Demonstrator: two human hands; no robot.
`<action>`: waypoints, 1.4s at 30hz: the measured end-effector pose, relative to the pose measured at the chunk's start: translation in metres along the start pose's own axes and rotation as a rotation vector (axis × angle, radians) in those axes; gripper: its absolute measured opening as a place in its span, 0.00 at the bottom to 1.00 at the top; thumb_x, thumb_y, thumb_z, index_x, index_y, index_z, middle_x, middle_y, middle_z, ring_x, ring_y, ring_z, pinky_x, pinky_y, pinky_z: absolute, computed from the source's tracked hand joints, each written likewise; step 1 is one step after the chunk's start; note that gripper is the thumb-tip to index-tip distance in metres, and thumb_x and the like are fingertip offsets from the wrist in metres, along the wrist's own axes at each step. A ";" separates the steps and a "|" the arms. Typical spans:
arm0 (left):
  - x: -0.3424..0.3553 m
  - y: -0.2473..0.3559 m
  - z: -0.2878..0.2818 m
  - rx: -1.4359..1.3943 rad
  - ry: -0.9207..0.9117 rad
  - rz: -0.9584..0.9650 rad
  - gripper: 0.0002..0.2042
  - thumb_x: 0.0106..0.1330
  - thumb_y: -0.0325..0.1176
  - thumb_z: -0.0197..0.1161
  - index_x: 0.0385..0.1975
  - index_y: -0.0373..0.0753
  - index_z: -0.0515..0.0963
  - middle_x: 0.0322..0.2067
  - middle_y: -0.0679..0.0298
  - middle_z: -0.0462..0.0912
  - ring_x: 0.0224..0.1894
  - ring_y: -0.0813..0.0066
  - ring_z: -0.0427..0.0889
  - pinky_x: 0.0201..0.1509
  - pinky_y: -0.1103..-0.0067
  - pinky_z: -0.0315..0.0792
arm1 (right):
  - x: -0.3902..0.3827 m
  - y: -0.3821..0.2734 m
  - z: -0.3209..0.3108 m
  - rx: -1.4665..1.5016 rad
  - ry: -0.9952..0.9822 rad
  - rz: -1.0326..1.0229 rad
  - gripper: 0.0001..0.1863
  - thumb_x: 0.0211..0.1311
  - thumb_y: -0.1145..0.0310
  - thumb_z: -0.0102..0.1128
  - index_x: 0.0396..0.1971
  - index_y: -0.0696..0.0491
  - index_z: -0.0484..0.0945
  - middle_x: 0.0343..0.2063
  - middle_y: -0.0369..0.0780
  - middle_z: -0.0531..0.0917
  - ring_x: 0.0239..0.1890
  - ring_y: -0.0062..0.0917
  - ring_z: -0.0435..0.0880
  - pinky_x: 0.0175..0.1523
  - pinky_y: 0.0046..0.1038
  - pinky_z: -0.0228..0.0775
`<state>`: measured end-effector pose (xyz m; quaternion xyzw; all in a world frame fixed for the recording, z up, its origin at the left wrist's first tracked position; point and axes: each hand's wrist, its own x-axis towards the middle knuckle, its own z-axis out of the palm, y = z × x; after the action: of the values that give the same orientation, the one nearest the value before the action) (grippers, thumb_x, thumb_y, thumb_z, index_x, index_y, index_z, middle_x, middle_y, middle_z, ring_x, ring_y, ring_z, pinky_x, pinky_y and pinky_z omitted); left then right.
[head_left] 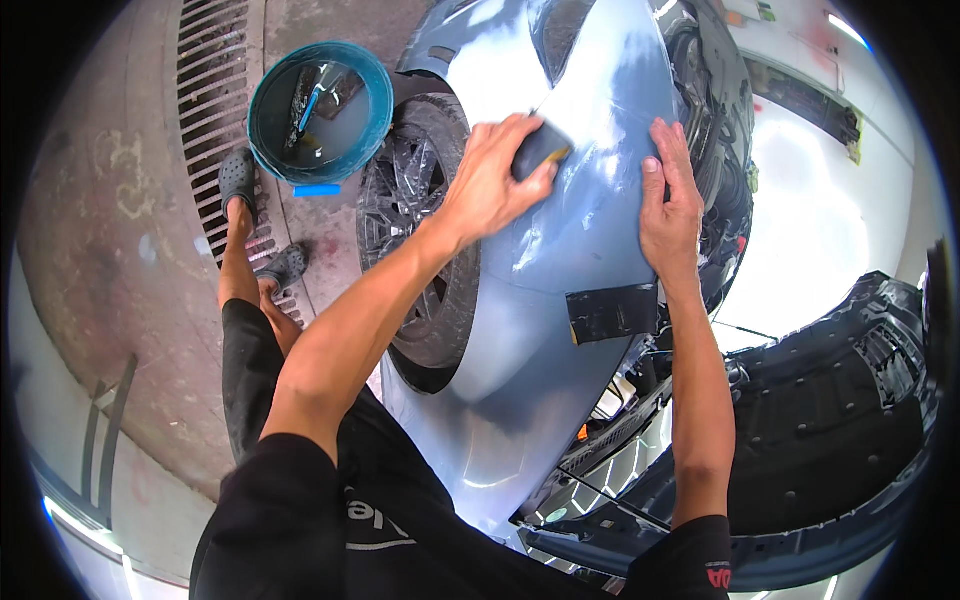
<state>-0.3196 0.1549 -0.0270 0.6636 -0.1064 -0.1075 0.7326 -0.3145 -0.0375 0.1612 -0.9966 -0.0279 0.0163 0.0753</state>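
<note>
A grey-blue car fender [515,335] lies under both hands, its surface wet and shiny with pale patches. My left hand [495,180] is closed around a dark sanding pad [537,150] with a yellowish edge, pressing it on the fender above the wheel. Part of the pad is hidden by my fingers, and it is slightly blurred. My right hand [670,210] rests flat along the fender's inner edge, fingers stretched out, holding nothing. Just below it, a black rectangular sheet [612,313] lies on the fender near that edge.
A teal bucket [262,150] of murky water stands left of the wheel [440,290], with a blue-handled brush [309,108] and dark pieces inside. A floor grate [205,100] runs past my feet. To the right are the engine bay and a dark raised hood [800,430].
</note>
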 end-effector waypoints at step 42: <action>0.030 0.036 0.040 0.186 0.109 0.181 0.33 0.71 0.40 0.79 0.72 0.30 0.79 0.69 0.36 0.81 0.67 0.35 0.80 0.75 0.54 0.73 | -0.004 0.008 -0.003 0.100 0.028 -0.005 0.21 0.84 0.76 0.57 0.71 0.61 0.80 0.72 0.50 0.82 0.82 0.54 0.71 0.84 0.49 0.63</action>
<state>-0.3020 0.1111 0.0131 0.7213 -0.1356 0.0055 0.6792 -0.3180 -0.0457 0.1630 -0.9917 -0.0283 0.0035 0.1255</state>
